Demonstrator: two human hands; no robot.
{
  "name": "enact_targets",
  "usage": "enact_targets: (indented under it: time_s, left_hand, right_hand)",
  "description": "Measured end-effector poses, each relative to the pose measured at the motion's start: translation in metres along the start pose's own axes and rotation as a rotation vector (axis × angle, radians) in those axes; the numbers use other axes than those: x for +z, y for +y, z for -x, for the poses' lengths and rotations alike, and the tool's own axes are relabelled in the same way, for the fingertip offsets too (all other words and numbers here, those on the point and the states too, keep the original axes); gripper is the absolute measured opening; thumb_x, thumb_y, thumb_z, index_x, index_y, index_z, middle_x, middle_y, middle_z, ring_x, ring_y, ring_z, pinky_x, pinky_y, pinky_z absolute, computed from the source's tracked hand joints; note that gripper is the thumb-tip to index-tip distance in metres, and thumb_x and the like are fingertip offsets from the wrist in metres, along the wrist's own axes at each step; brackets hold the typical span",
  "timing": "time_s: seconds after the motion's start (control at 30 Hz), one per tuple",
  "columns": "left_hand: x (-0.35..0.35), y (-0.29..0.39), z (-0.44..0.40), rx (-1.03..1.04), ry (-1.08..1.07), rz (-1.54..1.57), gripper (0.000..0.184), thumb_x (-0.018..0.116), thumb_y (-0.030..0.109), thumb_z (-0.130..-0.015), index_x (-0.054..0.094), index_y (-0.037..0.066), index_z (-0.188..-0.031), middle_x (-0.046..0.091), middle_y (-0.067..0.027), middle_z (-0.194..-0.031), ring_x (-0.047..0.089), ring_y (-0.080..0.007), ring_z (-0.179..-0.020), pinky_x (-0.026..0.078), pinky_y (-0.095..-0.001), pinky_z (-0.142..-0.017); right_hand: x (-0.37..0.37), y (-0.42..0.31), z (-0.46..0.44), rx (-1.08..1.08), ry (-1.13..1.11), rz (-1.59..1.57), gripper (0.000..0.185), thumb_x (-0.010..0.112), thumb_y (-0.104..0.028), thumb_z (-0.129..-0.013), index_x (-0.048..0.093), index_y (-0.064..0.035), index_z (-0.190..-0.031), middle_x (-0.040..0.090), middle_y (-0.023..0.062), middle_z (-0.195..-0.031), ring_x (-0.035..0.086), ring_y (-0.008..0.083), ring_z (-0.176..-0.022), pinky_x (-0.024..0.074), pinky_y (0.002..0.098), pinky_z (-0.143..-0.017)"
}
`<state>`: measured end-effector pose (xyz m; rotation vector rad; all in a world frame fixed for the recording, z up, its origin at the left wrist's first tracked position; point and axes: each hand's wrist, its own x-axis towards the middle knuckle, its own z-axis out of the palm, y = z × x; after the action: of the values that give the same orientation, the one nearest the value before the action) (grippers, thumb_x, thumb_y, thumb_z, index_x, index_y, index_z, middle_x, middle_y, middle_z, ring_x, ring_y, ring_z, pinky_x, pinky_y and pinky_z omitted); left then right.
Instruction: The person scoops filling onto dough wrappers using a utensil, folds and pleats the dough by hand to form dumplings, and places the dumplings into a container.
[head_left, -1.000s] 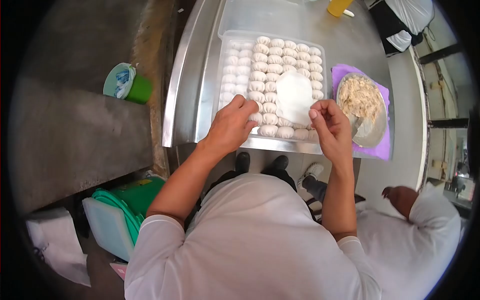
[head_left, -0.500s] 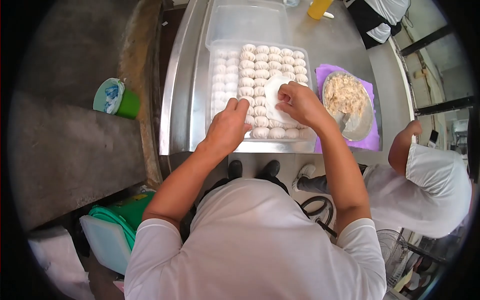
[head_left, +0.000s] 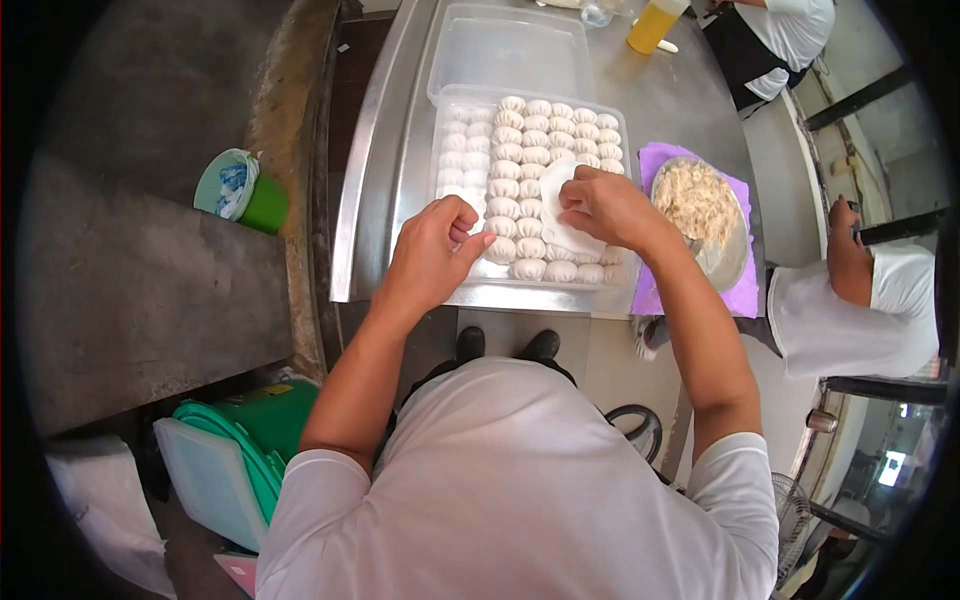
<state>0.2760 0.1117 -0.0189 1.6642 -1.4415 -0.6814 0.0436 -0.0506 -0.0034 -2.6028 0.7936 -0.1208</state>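
Observation:
Rows of pleated white dumplings (head_left: 535,138) fill much of a clear plastic tray (head_left: 436,150) on the steel table. Over the tray's right part is a thin white dough wrapper (head_left: 552,190), covering some dumplings. My right hand (head_left: 610,210) has its fingers pinched at the wrapper's right side; the fingertips are partly hidden. At the tray's front left corner, my left hand (head_left: 425,255) has curled fingers, with the thumb stretched apart from them. Its thumb tip is beside a front dumpling (head_left: 498,248); whether they touch, I cannot tell.
Right of the tray, a metal dish (head_left: 735,262) of pale filling (head_left: 695,200) sits on a purple cloth (head_left: 742,298). Behind are a clear lid (head_left: 512,50) and a yellow bottle (head_left: 655,25). A green bin (head_left: 265,205) stands left. Another person (head_left: 835,310) is at right, one farther back.
My left hand has drawn back left from the dumplings, its thumb now pointing right. The right hand stays at the wrapper. The view has shifted slightly, and the person at right has moved.

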Motion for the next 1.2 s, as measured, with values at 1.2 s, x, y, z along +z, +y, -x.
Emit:
enact_targets:
  time_s: [1.2]
  left_hand:
    - [0.024, 0.001, -0.006, 0.03, -0.089, 0.211, 0.018, 0.076, 0.013, -0.089, 0.066, -0.001, -0.094, 0.068, -0.0065, -0.079, 0.062, -0.0116, -0.071, 0.052, -0.0283, -0.067]
  right_hand:
    - [-0.001, 0.011, -0.015, -0.034, -0.045, -0.13, 0.012, 0.068, -0.005, -0.083, 0.059, -0.0016, -0.09, 0.063, 0.0155, -0.086, 0.063, 0.0355, -0.082, 0.0507, 0.0436, -0.073]
